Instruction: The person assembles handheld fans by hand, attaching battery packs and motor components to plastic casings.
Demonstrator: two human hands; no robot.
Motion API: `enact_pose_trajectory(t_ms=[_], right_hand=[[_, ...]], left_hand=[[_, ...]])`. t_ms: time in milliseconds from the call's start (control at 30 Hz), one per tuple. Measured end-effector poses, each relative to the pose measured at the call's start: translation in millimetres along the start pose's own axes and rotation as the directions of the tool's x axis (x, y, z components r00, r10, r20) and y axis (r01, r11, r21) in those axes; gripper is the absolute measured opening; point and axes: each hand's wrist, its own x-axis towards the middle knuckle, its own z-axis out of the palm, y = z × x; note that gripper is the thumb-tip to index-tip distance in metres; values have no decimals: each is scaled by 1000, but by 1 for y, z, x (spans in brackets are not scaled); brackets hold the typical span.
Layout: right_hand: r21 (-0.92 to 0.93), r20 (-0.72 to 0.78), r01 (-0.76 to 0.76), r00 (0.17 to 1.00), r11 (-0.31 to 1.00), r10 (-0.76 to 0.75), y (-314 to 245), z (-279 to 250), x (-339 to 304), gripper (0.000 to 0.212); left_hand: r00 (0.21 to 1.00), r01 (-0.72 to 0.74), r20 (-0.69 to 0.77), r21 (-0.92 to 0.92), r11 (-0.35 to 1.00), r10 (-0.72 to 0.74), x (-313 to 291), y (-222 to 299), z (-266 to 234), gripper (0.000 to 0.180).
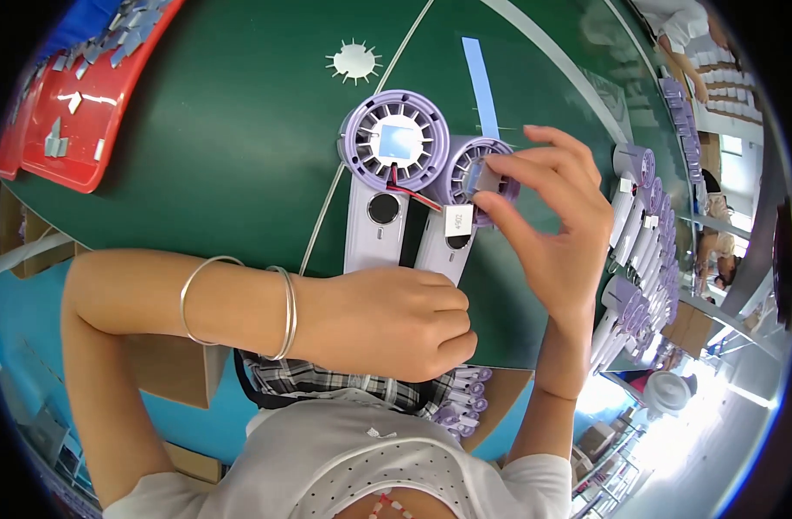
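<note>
Two purple-and-white handheld fans lie side by side on the green table. The left fan [374, 233] has a light-blue square on its round hub, and red and black wires run from it toward a small white tag [458, 221] on the right fan [435, 242]. My left hand [405, 324] is closed over the lower ends of the handles; its fingertips are hidden beneath. At the right fan's round head, my right hand [556, 203] pinches a small translucent square pad [489, 179] between thumb and index finger. The other fingers stay raised.
A red tray [89, 130] with small grey pieces stands at the far left. On the table lie a white toothed disc [354, 61] and a blue strip [479, 82]. Several fans [642, 225] line the right edge; more lie below the table edge. Other people are at far right.
</note>
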Motion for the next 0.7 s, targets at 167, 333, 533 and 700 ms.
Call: enact_pose_trajectory(t_ms=[167,333,533,700], right_hand=[[-29,35,-38,999,999,39,4,19,5,32],[0,74,-17,997,1000,17,13,34,0,38],[21,67,35,997,999,-36,20,45,-4,38],[34,66,48,997,998,-50,21,48,-4,38]], left_hand=[[1000,14,-9,-70,997,-15,-18,-21,6,24],[997,13,-80,-64,998,-18,-28,-32,21,22],[996,29,-87,-34,999,-32,-35,-36,31,21],[999,16,-52,10,1000,-15,-37,-37,33,20]])
